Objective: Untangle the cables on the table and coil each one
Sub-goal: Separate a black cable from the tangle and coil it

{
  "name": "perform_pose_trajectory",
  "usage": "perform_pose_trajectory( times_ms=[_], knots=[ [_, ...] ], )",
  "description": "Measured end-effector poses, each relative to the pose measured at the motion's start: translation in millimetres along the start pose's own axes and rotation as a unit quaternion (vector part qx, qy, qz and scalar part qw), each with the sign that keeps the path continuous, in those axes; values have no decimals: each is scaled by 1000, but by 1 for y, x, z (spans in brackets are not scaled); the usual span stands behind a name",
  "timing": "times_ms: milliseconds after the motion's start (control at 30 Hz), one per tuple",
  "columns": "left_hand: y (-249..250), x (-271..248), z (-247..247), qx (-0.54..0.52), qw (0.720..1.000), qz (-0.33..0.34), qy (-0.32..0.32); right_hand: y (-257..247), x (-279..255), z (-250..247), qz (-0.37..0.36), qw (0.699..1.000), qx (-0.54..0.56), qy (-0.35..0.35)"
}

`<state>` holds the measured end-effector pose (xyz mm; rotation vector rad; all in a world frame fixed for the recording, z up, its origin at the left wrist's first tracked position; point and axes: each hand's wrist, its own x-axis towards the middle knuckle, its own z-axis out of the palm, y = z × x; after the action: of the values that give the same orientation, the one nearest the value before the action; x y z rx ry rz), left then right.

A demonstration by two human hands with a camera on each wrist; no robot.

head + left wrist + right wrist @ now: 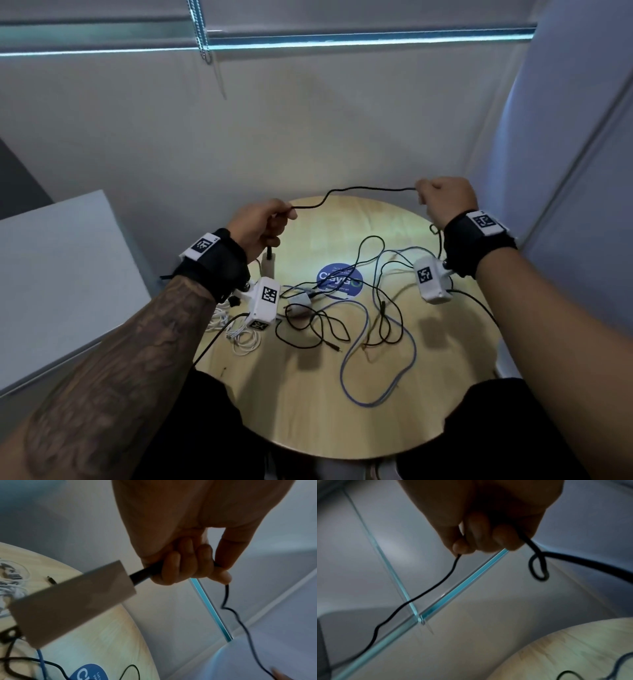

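A thin black cable (352,190) stretches in the air between my two raised hands above the round wooden table (308,421). My left hand (265,222) grips it near its thick black plug end, where a white adapter block (268,265) hangs below the fist; the left wrist view shows the block (72,601) and the curled fingers (185,566). My right hand (442,198) pinches the same cable (436,585), and a small loop (538,568) falls behind the fingers (481,536). On the table lie tangled black cables (318,325), a blue cable (380,383) and a coiled white cable (245,339).
A blue round sticker (339,279) sits mid-table. A small white adapter (299,303) lies among the cables. A grey cabinet (58,274) stands at the left, and a wall with a blind cord (205,41) is behind. My knees are under the near table edge.
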<state>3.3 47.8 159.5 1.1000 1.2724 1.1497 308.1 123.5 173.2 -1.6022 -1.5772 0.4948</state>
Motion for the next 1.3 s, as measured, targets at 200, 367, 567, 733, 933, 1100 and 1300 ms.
perform_pose_trajectory(
  times_ms=[200, 367, 567, 733, 933, 1100, 1300],
  knots=[
    [1, -6, 33, -8, 996, 11, -85, -13, -39, 35, -129, 983, 39, -126],
    [-6, -6, 47, -74, 992, 32, -94, -30, -70, 45, -62, 928, 208, -303],
    [-24, -15, 36, 36, 998, 26, -50, -14, -49, 15, -132, 959, 64, -241],
    [-38, -22, 38, 61, 995, -18, -75, -16, -53, 10, -137, 958, 49, -248],
    [-36, -42, 54, 11, 982, -87, -168, -18, -54, 20, -101, 978, 118, -142],
    [-20, -59, 64, -110, 954, -53, -274, -2, -65, 41, -47, 986, 133, -93],
    [-5, -58, 83, -213, 961, 49, -167, 10, -110, 82, -20, 963, 208, -172]
  ],
)
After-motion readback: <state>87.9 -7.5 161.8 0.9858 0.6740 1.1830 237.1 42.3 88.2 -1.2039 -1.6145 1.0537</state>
